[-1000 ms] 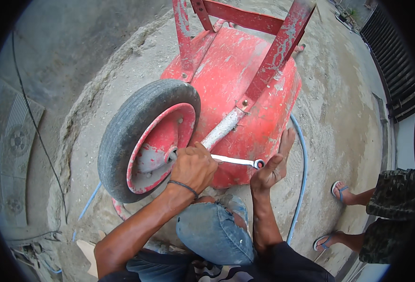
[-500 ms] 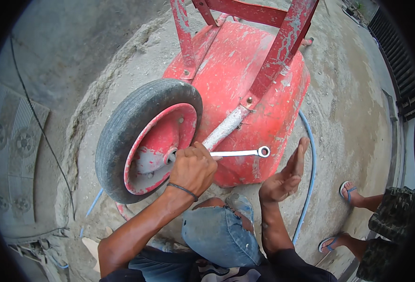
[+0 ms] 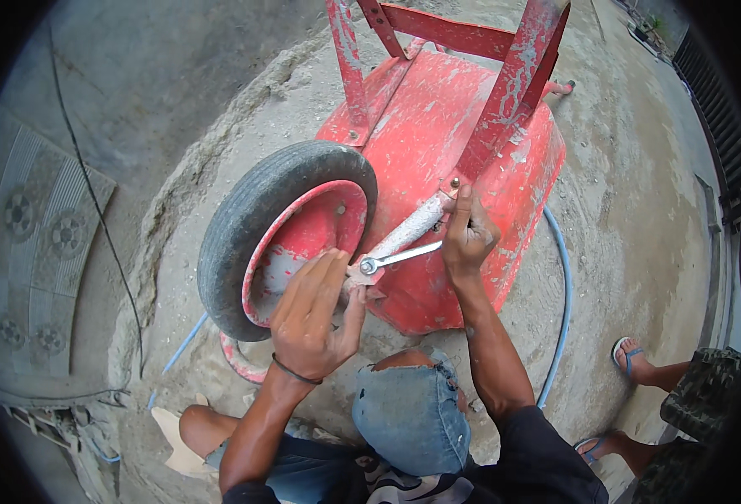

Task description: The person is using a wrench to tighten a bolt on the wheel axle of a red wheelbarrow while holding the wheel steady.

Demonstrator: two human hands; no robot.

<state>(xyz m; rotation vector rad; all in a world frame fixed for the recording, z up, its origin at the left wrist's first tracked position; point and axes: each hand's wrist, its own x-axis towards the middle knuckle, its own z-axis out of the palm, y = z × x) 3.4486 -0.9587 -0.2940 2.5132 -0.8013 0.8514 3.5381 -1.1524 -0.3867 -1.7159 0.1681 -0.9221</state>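
Note:
A scraped red wheelbarrow (image 3: 421,101) lies overturned, with its black tire (image 3: 227,252) toward me. An open-ended or ring wrench (image 3: 404,257) has its near head on the bolt (image 3: 369,265) at the wheel's axle bracket, below the whitish tube (image 3: 408,225). My left hand (image 3: 310,323) is open, fingers stretched beside the wrench head and axle, partly hiding the hub. My right hand (image 3: 469,231) has curled fingers around the wrench's far end, close to the bolted red leg (image 3: 505,109).
A blue hose (image 3: 565,286) curves along the concrete ground. At right, another person's sandalled feet (image 3: 635,363) and camouflage shorts (image 3: 698,386) show near a dark slatted gate (image 3: 710,109). Patterned tiles (image 3: 26,244) and a black cable (image 3: 93,210) lie at left.
My right hand has moved up and left from open beside the wheelbarrow onto the wrench. The wrench head now sits at the axle bolt. My left hand has released its grip, fingers extending.

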